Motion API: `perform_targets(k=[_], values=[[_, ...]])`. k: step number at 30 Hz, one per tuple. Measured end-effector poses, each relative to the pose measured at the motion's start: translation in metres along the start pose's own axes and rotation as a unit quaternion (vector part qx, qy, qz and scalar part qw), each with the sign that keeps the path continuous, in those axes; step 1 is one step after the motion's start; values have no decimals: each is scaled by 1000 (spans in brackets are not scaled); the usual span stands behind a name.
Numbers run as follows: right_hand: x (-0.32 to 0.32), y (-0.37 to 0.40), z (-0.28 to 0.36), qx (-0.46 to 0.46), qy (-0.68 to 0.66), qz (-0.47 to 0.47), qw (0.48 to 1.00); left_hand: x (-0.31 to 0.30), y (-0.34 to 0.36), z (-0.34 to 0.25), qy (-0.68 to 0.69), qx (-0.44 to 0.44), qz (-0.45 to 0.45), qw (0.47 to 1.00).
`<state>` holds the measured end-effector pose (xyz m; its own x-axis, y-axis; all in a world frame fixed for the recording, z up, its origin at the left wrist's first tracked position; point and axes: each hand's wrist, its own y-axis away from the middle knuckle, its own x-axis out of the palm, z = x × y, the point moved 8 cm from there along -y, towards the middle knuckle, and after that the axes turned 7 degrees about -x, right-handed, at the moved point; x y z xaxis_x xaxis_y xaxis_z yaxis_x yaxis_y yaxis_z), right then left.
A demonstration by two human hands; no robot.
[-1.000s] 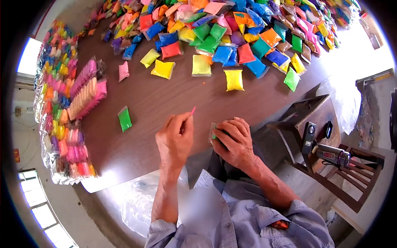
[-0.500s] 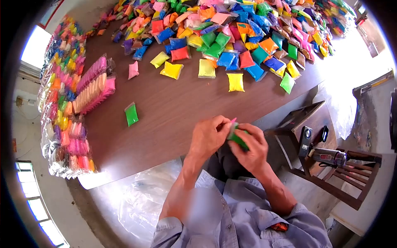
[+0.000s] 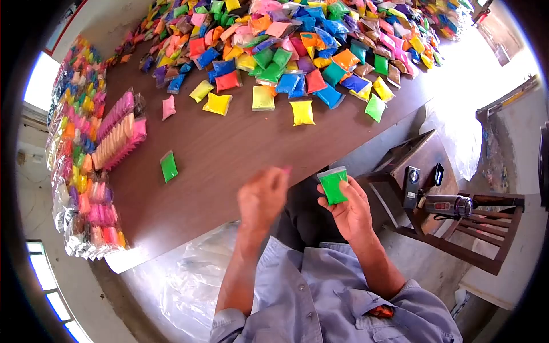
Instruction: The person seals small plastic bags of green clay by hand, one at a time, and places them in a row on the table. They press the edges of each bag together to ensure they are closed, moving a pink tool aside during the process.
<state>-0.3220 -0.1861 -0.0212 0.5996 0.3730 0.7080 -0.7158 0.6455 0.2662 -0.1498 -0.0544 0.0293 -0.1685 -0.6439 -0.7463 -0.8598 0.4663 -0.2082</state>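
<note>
A small clear packet with bright green filling (image 3: 333,187) is pinched in my right hand (image 3: 353,212), thumb across its front, top edge upward. To its left, apart from the packet, my left hand (image 3: 260,200) is raised over the table's front edge, blurred by motion. Its fingers are curled together, and a small pink thing (image 3: 287,170) shows at the fingertips, too smeared to name. Another green packet (image 3: 168,166) lies alone on the brown table (image 3: 223,154), to the left of both hands.
A large heap of colourful packets (image 3: 274,63) covers the table's far side. Bundled rows of packets (image 3: 117,134) line the left edge. At right, a wooden stool (image 3: 426,166) and chair (image 3: 486,234) hold a flask (image 3: 449,204) and a black device (image 3: 412,186). Clear plastic sheeting (image 3: 189,274) lies below.
My hands have come apart. The left moved left, away from the green packet, with the pink tip still at its fingers. The right keeps the packet, now turned face-on. The view has shifted slightly.
</note>
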Motion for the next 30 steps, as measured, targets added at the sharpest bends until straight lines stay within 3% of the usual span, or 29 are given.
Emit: perform_targets(k=[2,3,5,6,8,10,12,13,15,18,20,22,25,30], values=[[1,1,3,5,3,-1,1000,24,9,-33,54,81,97,990],[0,2,4,9,4,-6,1000,25,8,-35,55,84,98,990],[-6,3,11,-3,0,-18,1000,25,3,-31,118,17,85,989],[-11,4,15,-10,-3,-27,1000,24,1,-32,119,21,89,989],[-21,5,18,-21,-3,-37,999,5,-8,-13,114,-52,24,992],[-29,5,16,-28,-3,-44,999,10,-9,-4,81,-63,42,994],[-34,4,14,-34,-7,-61,998,29,0,-19,7,27,44,999],[-34,4,12,-32,-6,-59,998,35,5,-29,7,25,42,999],[-33,3,14,-53,-3,-66,996,56,22,-58,10,94,121,988],[-30,2,23,-74,1,-59,996,48,22,-63,93,52,138,985],[-35,3,26,-81,-6,-65,995,37,17,-44,90,24,124,988],[-36,2,27,-85,-9,-63,994,10,3,-18,149,-27,47,987],[-36,2,22,-86,0,-70,994,-18,-4,18,136,-57,-24,989],[-11,4,11,-17,-14,-16,1000,-55,-1,43,119,-108,-63,985]])
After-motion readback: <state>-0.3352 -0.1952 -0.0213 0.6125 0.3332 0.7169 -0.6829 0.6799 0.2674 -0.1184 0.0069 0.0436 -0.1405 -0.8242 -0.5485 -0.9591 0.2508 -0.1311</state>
